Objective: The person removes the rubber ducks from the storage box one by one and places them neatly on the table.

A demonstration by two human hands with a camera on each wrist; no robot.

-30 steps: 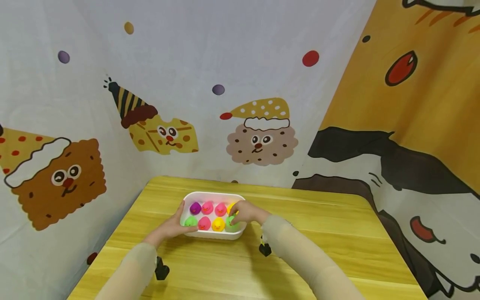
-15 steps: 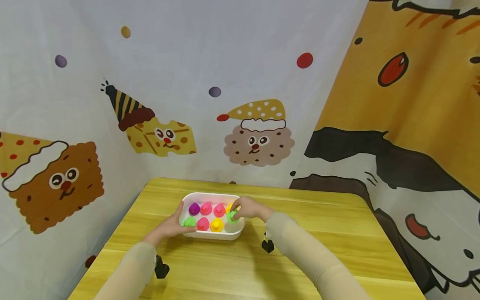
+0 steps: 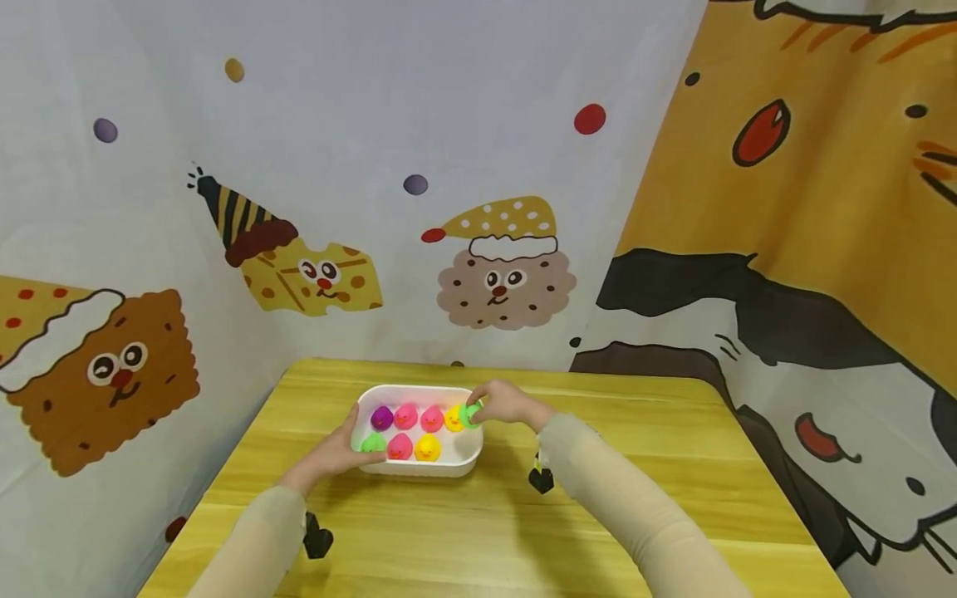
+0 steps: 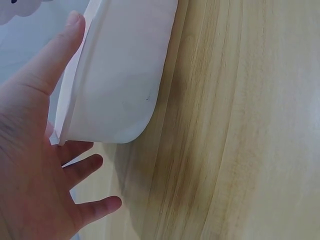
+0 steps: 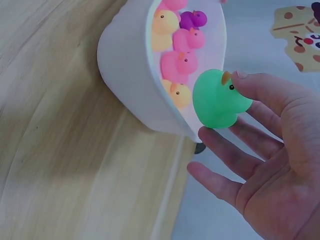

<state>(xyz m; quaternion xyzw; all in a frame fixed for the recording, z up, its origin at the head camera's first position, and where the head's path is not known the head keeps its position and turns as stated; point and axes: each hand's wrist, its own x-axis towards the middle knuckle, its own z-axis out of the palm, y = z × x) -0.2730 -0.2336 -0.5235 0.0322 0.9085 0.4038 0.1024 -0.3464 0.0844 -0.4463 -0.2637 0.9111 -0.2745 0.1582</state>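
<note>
Right wrist view: a small, rounded green toy duck (image 5: 218, 100) is pinched between thumb and fingers of the right hand (image 5: 285, 165), at the nearest end of a white oblong plastic tray (image 5: 120, 60). A light pinch should do, clear of the yellow toy duck (image 5: 178, 94) beside that grip; the left hand (image 3: 335, 452) holds the far end on the wood-grained worktop (image 3: 419, 536).

8 ducks (image 3: 428, 448) (2 green), 1 tray (image 3: 419, 469)
</note>
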